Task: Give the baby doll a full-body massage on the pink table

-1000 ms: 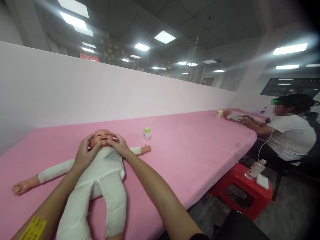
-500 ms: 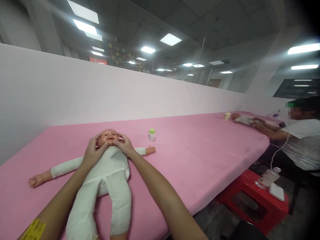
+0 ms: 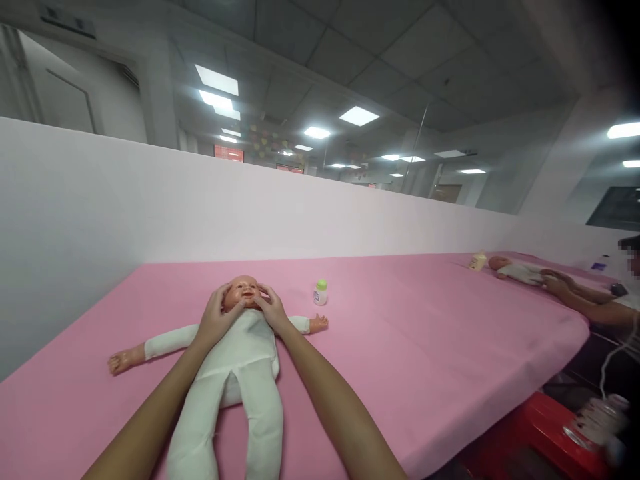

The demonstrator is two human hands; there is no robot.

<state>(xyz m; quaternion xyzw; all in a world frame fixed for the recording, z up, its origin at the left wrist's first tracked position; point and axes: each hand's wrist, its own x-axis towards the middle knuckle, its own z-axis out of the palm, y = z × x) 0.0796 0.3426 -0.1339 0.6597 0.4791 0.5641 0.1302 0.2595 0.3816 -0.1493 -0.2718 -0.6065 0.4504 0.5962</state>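
Note:
A baby doll (image 3: pixel 250 343) with a white cloth body lies on its back, its arms spread to the sides. Its smooth head (image 3: pixel 245 292) is cupped between my two hands. My left hand (image 3: pixel 219 319) curves round one cheek, the thumb by the chin. Against the other cheek rests my right hand (image 3: pixel 273 309), its thumb also near the chin. The fingertips are partly hidden behind the head. Beyond the doll's hand on the right stands a small bottle (image 3: pixel 321 293) with a green cap.
A pink sheet (image 3: pixel 400 347) covers the table, backed by a low white wall (image 3: pixel 300 220). At far right a person's hands (image 3: pixel 555 283) touch another doll (image 3: pixel 517 272), near a yellowish bottle (image 3: pixel 477 261). A red stool (image 3: pixel 543 420) bears a clear bottle (image 3: pixel 597 421).
My view has turned, so the whole scene sits further right and lower. Both hands stay round the doll's head in much the same pose.

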